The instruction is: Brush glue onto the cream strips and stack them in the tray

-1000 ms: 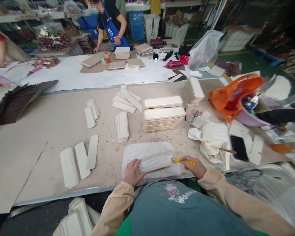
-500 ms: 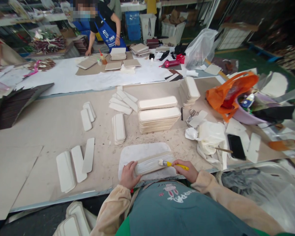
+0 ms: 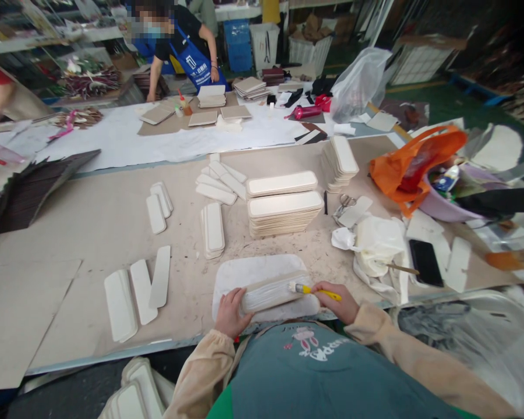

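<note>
My left hand (image 3: 233, 314) grips the left end of a long flat strip (image 3: 268, 294), its thumb at the near edge and its fingers at the far side. The strip's upper face has white streaks. It lies tilted on a pale rounded board (image 3: 231, 272) at the table's front edge. My right hand (image 3: 338, 301) is closed round the yellow handle of a brush (image 3: 323, 291). The brush's white bristles rest on the strip near its right end.
Stacks of white strips (image 3: 284, 212) stand beyond the board, with more strips (image 3: 120, 305) at the left. At right are a white bag (image 3: 379, 241), scissors (image 3: 344, 205), a phone (image 3: 425, 263) and an orange bag (image 3: 395, 174). A person in a blue apron (image 3: 194, 61) works across the table.
The whole view has shifted slightly. The brush and my right hand look almost unmoved over the strip. The person's hand across the table has moved a little to the left.
</note>
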A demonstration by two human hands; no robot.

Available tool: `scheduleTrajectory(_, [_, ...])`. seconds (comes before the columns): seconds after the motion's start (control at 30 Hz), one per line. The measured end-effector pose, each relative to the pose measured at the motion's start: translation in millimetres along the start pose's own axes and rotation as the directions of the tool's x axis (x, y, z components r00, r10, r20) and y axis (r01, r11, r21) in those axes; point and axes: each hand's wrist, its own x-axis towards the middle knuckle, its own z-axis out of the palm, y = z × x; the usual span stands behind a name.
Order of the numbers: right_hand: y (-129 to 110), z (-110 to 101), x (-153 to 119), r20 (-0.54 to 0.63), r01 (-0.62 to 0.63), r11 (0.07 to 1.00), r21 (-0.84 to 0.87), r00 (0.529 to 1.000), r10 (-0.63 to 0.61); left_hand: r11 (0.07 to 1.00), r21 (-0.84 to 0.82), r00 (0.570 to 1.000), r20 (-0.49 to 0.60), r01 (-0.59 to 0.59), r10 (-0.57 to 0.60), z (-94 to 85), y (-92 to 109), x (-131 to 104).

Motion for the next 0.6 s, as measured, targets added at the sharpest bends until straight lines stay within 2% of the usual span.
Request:
scheduleTrajectory(0.13, [-12,35,13,0.126,0.057,0.997,0.05,0.99,-0.063,1.0,-0.003,1.0,0.003,-0.013,0.013,-0.7,0,1])
scheduleTrajectory(0.23, [-12,42,17,0.163,0.08,0.997,0.022,0.983,-0.082,1.0,-0.005,1.0,0.003,-0.01,0.01,-1.3,0,1])
scheduleTrajectory(0.33, [-5,27,14,0.104,0.033,0.999,0.0,0.994,-0.033,1.0,-0.01,1.0,0.001,-0.001,0.001,-2.5,1,1])
scheduleTrajectory(0.47, [5,-3,6,-0.066,-0.06,0.998,0.007,0.996,0.06,1.0,-0.018,1.0,0.018,0.013,-0.013,-4.0,4,1])
scheduleTrajectory(0.53, [7,-9,5,-0.127,-0.089,0.996,0.03,0.988,0.092,1.0,-0.022,0.999,0.032,0.016,-0.015,-4.1,4,1])
scheduleTrajectory(0.6, [6,-7,8,-0.148,-0.107,0.991,0.083,0.982,0.119,0.999,-0.024,0.999,0.041,0.02,-0.019,-4.2,3,1])
